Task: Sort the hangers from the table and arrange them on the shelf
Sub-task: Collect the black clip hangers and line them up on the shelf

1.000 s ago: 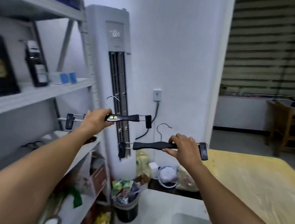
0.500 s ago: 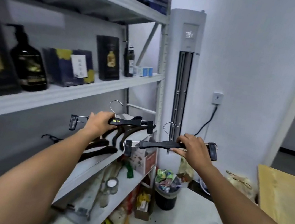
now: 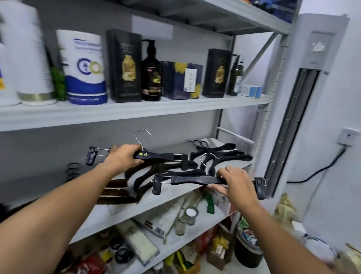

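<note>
My left hand (image 3: 125,156) grips a black clip hanger (image 3: 161,156) with a metal hook and yellow lettering, held level above the grey shelf (image 3: 120,209). My right hand (image 3: 236,183) holds a second black clip hanger (image 3: 192,180) by its bar, just in front of the shelf's edge. On the shelf behind them lie several black plastic hangers (image 3: 223,152) at the right and several dark brown hangers (image 3: 118,190) at the left.
The shelf above (image 3: 110,111) carries bottles, dark boxes and a white tub. The lower shelf (image 3: 162,244) is cluttered with jars and packets. A tall white air conditioner (image 3: 302,101) stands right of the rack; a bin (image 3: 249,247) sits on the floor below.
The view has swung left from the table to the shelf rack. Both hands have carried their clip hangers closer to the middle shelf, over the hangers lying there.
</note>
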The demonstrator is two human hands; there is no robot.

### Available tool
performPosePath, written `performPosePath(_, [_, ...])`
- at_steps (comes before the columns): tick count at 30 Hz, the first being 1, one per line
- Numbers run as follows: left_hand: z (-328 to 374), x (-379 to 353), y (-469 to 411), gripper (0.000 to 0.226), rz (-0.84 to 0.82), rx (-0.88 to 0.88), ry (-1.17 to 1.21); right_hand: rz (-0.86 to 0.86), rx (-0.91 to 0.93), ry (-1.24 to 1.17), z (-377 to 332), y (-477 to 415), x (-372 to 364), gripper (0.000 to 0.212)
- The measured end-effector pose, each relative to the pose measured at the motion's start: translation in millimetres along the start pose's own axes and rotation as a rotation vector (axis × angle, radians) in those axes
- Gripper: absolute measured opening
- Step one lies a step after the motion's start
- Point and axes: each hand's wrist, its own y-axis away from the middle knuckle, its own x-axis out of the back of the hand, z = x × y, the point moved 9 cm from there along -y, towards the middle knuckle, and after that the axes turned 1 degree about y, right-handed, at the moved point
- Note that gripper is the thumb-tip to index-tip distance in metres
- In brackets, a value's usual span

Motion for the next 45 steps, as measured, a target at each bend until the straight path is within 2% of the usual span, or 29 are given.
performPosePath(8, [-128.2, 30.7, 74.0, 0.028, 0.043, 0.254, -0.070, 0.062, 0.206, -0.120, -127.4, -43.0, -32.3, 0.051])
performPosePath(18, [-244.7, 57.4, 168.4, 0.034, 0.038, 0.530, -0.146, -0.060, 0.445, -0.363, -274.3, -79.2, -70.8, 0.037])
performPosePath(25, [-291.0, 73.9, 228.3, 0.037, 0.029, 0.739, -0.205, -0.152, 0.553, -0.495, -347.6, -86.8, -82.4, 0.049])
performPosePath(28, [-302.6, 77.2, 251.0, 0.038, 0.029, 0.813, -0.207, -0.229, 0.609, -0.519, -372.7, -85.6, -84.8, 0.067])
performPosePath(32, [-313.1, 79.1, 277.4, 0.032, 0.055, 0.864, -0.181, -0.259, 0.688, -0.509, -400.8, -84.0, -92.6, 0.049])
performPosePath(39, [-337.8, 72.3, 310.6, 0.032, 0.071, 0.908, -0.115, -0.251, 0.720, -0.517, -439.4, -75.2, -101.1, 0.049])
performPosePath(41, [-346.2, 68.6, 312.4, 0.033, 0.065, 0.900, -0.104, -0.238, 0.733, -0.493, -448.6, -72.9, -104.2, 0.057])
performPosePath(45, [-368.3, 53.1, 311.3, 0.029, 0.031, 0.835, -0.046, -0.151, 0.690, -0.553, -460.7, -73.5, -108.7, 0.094])
